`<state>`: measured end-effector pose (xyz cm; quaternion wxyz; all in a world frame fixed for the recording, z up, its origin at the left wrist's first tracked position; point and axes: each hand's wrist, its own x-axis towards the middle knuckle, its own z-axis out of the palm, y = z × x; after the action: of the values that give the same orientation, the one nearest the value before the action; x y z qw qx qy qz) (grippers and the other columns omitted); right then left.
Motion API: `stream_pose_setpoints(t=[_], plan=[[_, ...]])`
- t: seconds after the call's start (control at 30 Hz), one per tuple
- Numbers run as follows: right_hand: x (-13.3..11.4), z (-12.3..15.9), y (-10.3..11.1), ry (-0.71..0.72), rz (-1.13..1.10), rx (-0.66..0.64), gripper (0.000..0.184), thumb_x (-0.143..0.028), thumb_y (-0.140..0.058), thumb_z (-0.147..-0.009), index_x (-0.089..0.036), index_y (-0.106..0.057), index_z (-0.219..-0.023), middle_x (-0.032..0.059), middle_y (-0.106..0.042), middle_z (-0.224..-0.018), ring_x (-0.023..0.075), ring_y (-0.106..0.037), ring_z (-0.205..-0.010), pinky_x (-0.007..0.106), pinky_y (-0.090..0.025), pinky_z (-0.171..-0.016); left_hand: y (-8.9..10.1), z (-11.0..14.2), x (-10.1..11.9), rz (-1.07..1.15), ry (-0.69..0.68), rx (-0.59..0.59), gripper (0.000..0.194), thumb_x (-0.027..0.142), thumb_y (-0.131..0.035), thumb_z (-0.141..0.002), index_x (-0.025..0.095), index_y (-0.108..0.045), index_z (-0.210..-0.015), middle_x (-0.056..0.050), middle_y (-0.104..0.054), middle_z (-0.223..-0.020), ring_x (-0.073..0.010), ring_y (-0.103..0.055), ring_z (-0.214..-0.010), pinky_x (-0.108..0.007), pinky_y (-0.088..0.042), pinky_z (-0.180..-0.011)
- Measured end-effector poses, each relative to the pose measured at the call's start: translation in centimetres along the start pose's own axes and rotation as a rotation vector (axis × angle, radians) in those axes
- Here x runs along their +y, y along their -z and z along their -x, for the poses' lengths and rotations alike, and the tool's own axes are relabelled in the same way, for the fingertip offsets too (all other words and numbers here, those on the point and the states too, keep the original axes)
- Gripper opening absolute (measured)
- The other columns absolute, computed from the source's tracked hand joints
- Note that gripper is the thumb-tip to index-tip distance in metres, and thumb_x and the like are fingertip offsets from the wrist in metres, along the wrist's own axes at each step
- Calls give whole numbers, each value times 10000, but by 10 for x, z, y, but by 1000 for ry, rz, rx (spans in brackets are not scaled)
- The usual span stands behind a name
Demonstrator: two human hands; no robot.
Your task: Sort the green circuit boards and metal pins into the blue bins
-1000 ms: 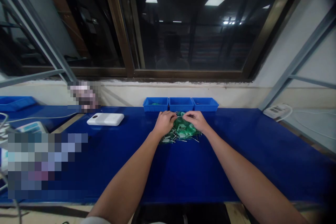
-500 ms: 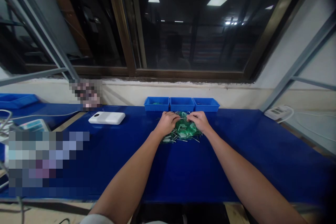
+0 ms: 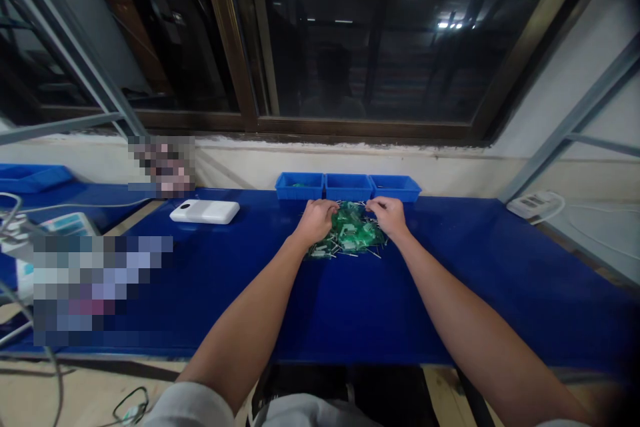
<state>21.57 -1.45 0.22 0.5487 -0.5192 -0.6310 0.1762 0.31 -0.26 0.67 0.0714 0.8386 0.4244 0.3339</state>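
**Left hand:** the left hand [image 3: 315, 221] sits curled, palm down, on the near left edge of the pile; its fingers are bent and close together, and whether they pinch anything cannot be told, as the hand hides the fingertips.

**Right hand:** the right hand [image 3: 390, 216] sits at the far right edge of the pile, with the fingers [image 3: 373, 204] drawn together toward the thumb; a pinch on a thin wire lead is possible, but the frame is too small to tell.

**Hand spacing:** the hands are apart, with the pile showing between them.

**Main item:** a pile of small green circuit boards [image 3: 351, 230] lies on the blue workbench [image 3: 360, 320], near the far edge and about midway along it. Thin metal leads stick out from the pile, mostly along its near side.

**Far edge:** three blue bins [image 3: 347, 187] stand in a touching row against the wall, just beyond the pile. The left bin holds something green.

**Left of pile:** a white power bank [image 3: 204, 211] lies flat near the far edge, well apart from the left hand. A pixelated blur [image 3: 103, 287] covers part of the bench nearer the person.

**Right of pile:** a white power strip [image 3: 535, 206] lies beyond the bench's far right corner.

**Behind:** a dark window [image 3: 370, 40] reflects ceiling lights.
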Motion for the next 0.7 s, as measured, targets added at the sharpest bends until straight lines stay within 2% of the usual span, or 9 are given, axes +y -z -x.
stream_pose_setpoints(t=[0.27,0.4,0.5,0.7], plan=[[2,-1,2,25,79,21,259,-350,-563,-716,-173,-664,-556,27,-644,-552,179,-592,-579,272,-420,-572,3,1,3,-46,32,73,246,196,-464,-825,186,-647,-988,-39,-682,-973,-211,-593,-957,-342,-394,-869],[2,0,2,20,94,44,243,-344,-560,-712,-170,-671,-582,24,-647,-566,173,-584,-569,272,-420,-576,5,2,3,-42,68,124,278,192,-395,-852,179,-636,-989,-48,-667,-1011,-204,-584,-977,-324,-408,-857],[1,0,2,30,102,67,211,-320,-559,-700,-167,-690,-637,24,-655,-594,172,-585,-582,272,-419,-585,6,1,2,-61,102,128,291,181,-344,-873,183,-630,-926,-50,-671,-941,-195,-595,-919,-301,-422,-812],[2,-1,5,68,138,115,202,-296,-540,-699,-173,-697,-668,30,-665,-642,174,-581,-624,282,-434,-641,9,1,0,-163,178,94,274,182,-348,-866,204,-620,-854,-41,-665,-829,-187,-600,-821,-266,-412,-719]])
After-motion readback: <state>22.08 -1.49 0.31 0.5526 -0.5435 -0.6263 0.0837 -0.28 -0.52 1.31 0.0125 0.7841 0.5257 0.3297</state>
